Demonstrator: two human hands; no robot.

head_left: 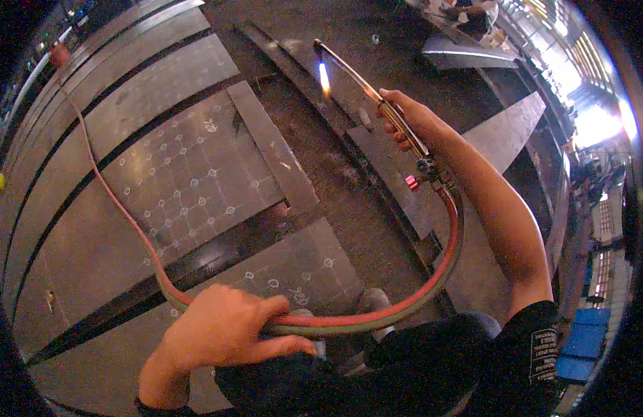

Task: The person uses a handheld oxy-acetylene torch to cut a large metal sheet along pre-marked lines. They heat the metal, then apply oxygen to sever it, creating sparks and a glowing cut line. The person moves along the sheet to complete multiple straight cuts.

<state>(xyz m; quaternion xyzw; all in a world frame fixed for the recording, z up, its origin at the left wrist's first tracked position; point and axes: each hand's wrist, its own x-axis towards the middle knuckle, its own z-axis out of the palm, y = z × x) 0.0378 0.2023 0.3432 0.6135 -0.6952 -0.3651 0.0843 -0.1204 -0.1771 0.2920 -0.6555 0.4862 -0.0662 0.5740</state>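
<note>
My right hand (408, 119) is wrapped round the brass handle of a cutting torch (363, 82), held out ahead over the floor. From its bent tip a bright white-blue flame (325, 78) points down, orange at its lower end. Valve knobs, one of them red (412, 183), sit at the handle's rear. A red and green twin hose (405, 306) loops from there back to my left hand (227, 326), which is closed on it near my lap. Beyond that hand the hose runs away over the steel plates to the far left.
Large steel plates (126, 229) with chalked grids and circles lie on the left, with dark gaps between them. Flat steel bars (272, 149) and a long beam (377, 174) lie ahead. A pale plate (509, 132) is at right. Another person (474, 14) is at the far top right.
</note>
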